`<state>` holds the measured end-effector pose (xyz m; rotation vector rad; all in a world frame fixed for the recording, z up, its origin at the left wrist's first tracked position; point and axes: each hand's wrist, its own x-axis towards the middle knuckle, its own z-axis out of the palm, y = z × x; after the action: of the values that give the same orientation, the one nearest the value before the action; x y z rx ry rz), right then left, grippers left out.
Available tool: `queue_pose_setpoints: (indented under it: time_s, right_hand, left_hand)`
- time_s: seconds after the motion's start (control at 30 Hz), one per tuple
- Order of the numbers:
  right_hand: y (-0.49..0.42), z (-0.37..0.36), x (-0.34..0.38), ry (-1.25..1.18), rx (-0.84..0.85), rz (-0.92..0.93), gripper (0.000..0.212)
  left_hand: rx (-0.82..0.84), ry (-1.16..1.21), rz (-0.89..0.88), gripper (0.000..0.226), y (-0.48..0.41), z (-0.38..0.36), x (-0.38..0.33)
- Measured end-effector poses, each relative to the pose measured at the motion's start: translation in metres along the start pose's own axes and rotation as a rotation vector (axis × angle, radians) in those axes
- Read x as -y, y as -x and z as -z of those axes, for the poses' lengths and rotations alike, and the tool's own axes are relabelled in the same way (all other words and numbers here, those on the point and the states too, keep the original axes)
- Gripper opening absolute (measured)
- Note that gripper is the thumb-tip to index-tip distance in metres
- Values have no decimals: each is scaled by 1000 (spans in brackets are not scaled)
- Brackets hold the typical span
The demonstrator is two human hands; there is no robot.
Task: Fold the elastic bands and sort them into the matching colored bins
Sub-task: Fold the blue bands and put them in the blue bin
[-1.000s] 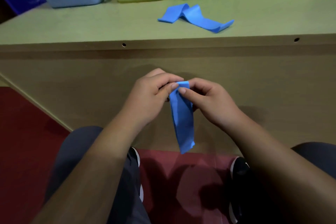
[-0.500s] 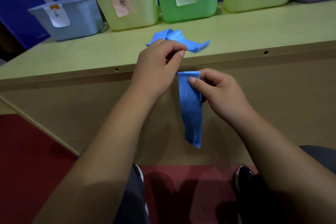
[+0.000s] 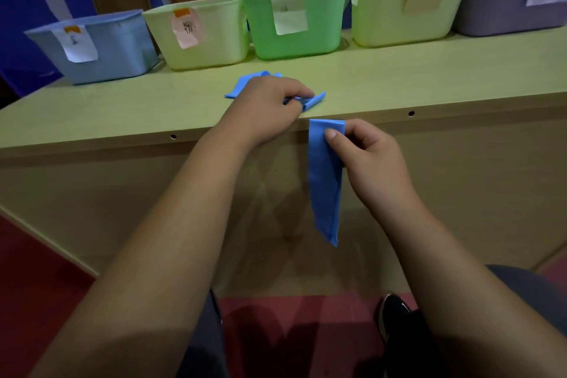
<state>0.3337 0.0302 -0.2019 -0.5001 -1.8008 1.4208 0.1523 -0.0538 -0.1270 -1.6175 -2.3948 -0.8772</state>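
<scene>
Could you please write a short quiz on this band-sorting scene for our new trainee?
1. True or false: the right hand pinches a folded blue band hanging in front of the table.
2. What does the left hand grip? A) the green bin; B) the loose blue band on the table; C) a paper label.
3. What colour is the leftmost bin?
Key: 1 true; 2 B; 3 blue.

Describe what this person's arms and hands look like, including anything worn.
The left forearm and right forearm are bare, with no sleeves in view. The left hand and right hand wear no gloves, rings, watch or wristband. The visible thumbnail is short.
</scene>
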Motion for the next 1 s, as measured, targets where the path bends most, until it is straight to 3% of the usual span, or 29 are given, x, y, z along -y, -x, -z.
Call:
queue_pose_setpoints:
  time_s: [0.17,0.37,0.57,0.67,0.9,1.0]
  right_hand:
    - [0,0,1,9,3,-16,13]
    - [4,-2,8,-23,11,-23,14]
    - [8,-5,14,-56,-7,-9,15]
    - [13,-10,14,-56,15,-23,17]
    - [31,-21,-2,129,192,-129,19]
    - [41,-28,-10,203,287,-205,18]
  left_hand:
    - [1,26,10,29,1,4,5]
    - [-201,85,34,19,0,-2,8]
    - [-356,507,128,18,48,10,-2]
    - [-231,724,206,19,100,6,-2]
    - [311,714,472,17,189,-26,60]
    - [416,682,543,15,204,-42,67]
